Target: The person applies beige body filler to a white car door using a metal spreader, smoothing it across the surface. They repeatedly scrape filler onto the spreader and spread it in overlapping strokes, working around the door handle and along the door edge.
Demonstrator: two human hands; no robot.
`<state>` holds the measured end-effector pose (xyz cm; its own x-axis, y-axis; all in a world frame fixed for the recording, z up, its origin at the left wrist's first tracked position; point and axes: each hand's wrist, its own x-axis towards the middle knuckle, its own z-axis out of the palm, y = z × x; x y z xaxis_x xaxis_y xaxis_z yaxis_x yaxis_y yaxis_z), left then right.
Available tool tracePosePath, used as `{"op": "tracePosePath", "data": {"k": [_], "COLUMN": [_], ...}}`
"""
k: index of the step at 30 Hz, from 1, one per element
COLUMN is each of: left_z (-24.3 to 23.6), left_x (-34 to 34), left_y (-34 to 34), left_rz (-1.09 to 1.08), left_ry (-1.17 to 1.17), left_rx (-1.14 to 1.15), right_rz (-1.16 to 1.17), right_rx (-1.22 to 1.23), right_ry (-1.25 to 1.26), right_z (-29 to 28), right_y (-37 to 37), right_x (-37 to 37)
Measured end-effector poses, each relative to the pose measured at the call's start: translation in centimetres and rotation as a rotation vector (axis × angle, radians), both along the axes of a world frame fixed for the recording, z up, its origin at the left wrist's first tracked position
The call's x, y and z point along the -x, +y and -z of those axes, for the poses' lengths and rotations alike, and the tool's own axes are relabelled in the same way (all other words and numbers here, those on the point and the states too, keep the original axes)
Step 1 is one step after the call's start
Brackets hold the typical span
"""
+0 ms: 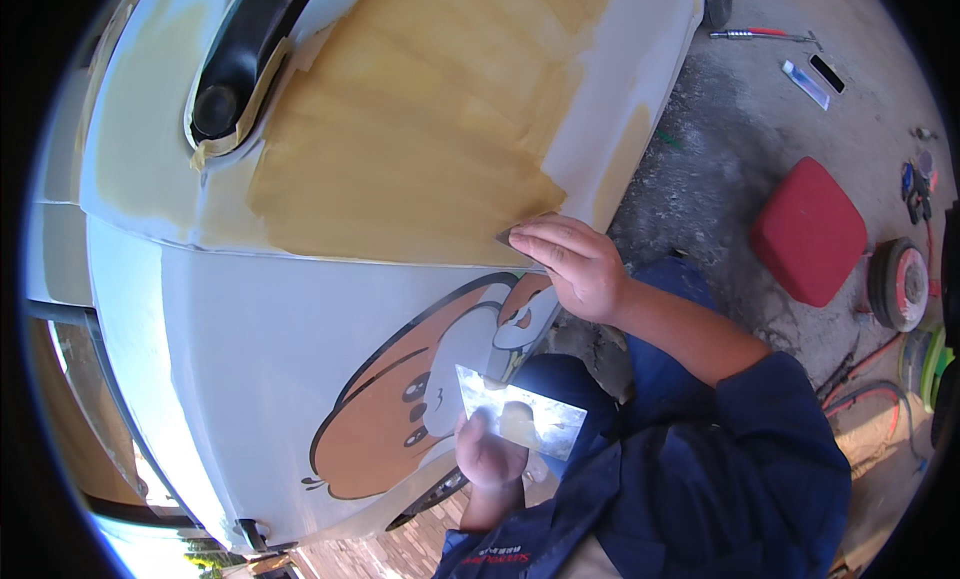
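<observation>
My right hand (580, 267) is closed on a small, thin, dark spreader (506, 237), its edge against the panel at the lower edge of a yellow-tan filler patch (400, 129). Most of the spreader is hidden by my fingers. Lower down, my left hand (490, 457) grips a shiny rectangular palette (550, 427) by its edge, thumb on top. A dull tan patch, perhaps filler, shows on its glaring face. Behind the palette is the white vehicle body (250, 309) with a brown cartoon decal (365, 439).
A black door handle (235, 89) sits in a recess edged with masking tape. On the concrete floor to the right are a red stool (810, 231), a small wheel (900, 284), a tube (806, 85), a phone (827, 73), a red-handled tool (762, 34) and hoses (880, 389).
</observation>
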<state>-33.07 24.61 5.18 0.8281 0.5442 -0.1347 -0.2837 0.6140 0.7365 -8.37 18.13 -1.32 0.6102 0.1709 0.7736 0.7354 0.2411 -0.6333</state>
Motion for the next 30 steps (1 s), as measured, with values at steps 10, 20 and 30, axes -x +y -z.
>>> {"op": "tracePosePath", "data": {"k": [10,20,30], "left_z": [0.5,2.6,4.2], "left_x": [0.6,0.8,1.2], "left_y": [0.6,2.2,3.4], "left_rz": [0.06,0.109,0.074], "left_ry": [-0.05,-0.099,-0.039], "left_rx": [0.005,0.096,0.123], "right_rz": [0.371,0.355,0.33], "right_rx": [-0.114,-0.094,-0.103], "right_ry": [0.317,0.295,0.142], "right_z": [-0.4,-0.1,1.6], "right_y": [-1.8,0.1,3.2], "right_x": [-13.3,-10.5,-3.0]}}
